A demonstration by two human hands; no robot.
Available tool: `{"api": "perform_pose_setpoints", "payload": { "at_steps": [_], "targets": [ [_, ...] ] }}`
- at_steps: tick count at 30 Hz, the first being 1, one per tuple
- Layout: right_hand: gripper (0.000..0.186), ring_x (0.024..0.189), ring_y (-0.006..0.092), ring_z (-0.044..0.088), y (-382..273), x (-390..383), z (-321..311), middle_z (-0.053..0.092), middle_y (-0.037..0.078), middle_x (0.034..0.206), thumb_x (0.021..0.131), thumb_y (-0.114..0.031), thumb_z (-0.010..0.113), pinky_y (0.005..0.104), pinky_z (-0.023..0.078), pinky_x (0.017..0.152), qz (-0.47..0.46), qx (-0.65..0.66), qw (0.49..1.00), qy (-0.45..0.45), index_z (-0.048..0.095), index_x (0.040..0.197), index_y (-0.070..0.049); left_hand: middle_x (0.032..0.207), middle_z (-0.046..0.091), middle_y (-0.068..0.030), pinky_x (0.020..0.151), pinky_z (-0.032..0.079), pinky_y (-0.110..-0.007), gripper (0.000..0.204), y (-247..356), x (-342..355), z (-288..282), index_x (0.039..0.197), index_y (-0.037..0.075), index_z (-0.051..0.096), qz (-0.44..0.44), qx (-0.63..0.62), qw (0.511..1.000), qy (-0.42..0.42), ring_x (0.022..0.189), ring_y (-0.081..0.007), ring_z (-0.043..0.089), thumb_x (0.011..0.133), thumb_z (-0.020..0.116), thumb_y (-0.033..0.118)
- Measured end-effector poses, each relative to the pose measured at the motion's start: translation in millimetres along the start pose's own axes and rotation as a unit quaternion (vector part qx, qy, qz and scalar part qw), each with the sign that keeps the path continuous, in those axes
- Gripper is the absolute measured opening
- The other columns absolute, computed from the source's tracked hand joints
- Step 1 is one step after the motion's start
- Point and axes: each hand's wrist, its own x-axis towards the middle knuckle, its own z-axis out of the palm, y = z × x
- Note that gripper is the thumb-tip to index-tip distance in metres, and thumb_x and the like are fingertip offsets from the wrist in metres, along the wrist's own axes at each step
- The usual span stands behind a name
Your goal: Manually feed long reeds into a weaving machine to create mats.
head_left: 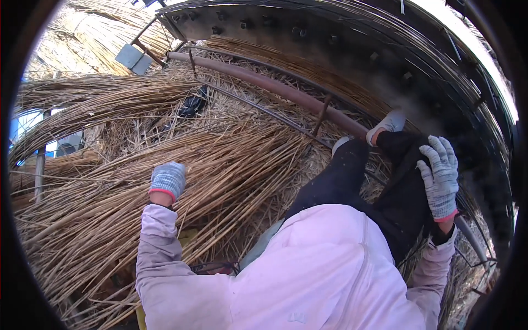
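My left hand point(168, 180), in a grey knit glove with a red cuff, is closed in a fist over a thick spread of dry reed stalks point(104, 231); what it holds, if anything, is hidden. My right hand point(440, 176), gloved alike, rests with fingers apart on my dark-trousered right knee point(410, 159). My legs stretch toward a long rusty red-brown pipe point(264, 82), with pale shoes at their ends.
A large dark metal structure point(352, 44) with square fittings curves along the top and right. Thin rails run beside the pipe. A grey plate point(129, 55), a black plastic bundle point(192, 103) and an upright post point(39, 176) stand or lie among the reeds.
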Motion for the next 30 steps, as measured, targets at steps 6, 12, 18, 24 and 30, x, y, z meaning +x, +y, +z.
{"api": "perform_pose_setpoints", "payload": {
  "at_steps": [6,12,18,24,30],
  "targets": [
    [0.033,0.132,0.0344,0.05,6.4,-1.6,12.2,0.062,0.011,0.133,0.08,-0.012,0.077,0.0456,0.039,0.111,0.009,0.06,0.998,0.019,0.069,0.113,-0.009,0.104,0.074,-0.0192,0.084,0.059,-0.047,0.025,9.5,20.6,-30.1,0.101,0.009,0.078,0.018,0.018,1.0,0.002,0.099,-0.0362,0.072,0.087,0.064,0.024],
    [0.032,0.131,0.0351,0.05,18.9,-16.7,31.5,0.062,0.011,0.131,0.081,-0.014,0.076,0.0467,0.039,0.112,0.021,0.082,0.996,0.023,0.069,0.112,-0.009,0.104,0.075,-0.0178,0.081,0.06,-0.045,0.024,34.6,23.7,-69.1,0.101,0.007,0.079,0.048,0.055,0.996,0.045,0.098,-0.0337,0.074,0.088,0.063,0.019],
    [0.032,0.131,0.0353,0.05,31.8,-45.1,85.8,0.061,0.011,0.132,0.084,-0.019,0.075,0.0468,0.039,0.11,0.067,0.121,0.99,-0.018,0.069,0.114,-0.011,0.099,0.076,-0.0162,0.075,0.06,-0.045,0.021,62.3,37.0,-96.0,0.098,0.008,0.08,0.079,0.074,0.99,0.092,0.093,-0.0332,0.075,0.089,0.064,0.018],
    [0.04,0.134,0.0376,0.046,17.7,-40.5,102.3,0.06,0.012,0.133,0.085,-0.037,0.074,0.0472,0.038,0.112,0.105,0.115,0.974,-0.165,0.07,0.117,-0.013,0.115,0.075,-0.0102,0.083,0.058,-0.047,0.027,100.3,52.4,-118.4,0.112,0.015,0.079,0.099,0.101,0.989,0.032,0.107,-0.0292,0.073,0.094,0.061,0.024],
    [0.051,0.116,0.0356,0.061,-19.6,41.7,13.0,0.068,0.016,0.117,0.089,-0.051,0.068,0.0439,0.049,0.1,0.0,0.225,0.947,-0.228,0.069,0.116,-0.007,0.116,0.075,-0.0109,0.075,0.054,-0.063,0.031,169.4,63.7,-156.7,0.118,0.015,0.077,0.208,0.121,0.966,0.096,0.104,-0.0329,0.073,0.094,0.059,0.024]
  ]
}}
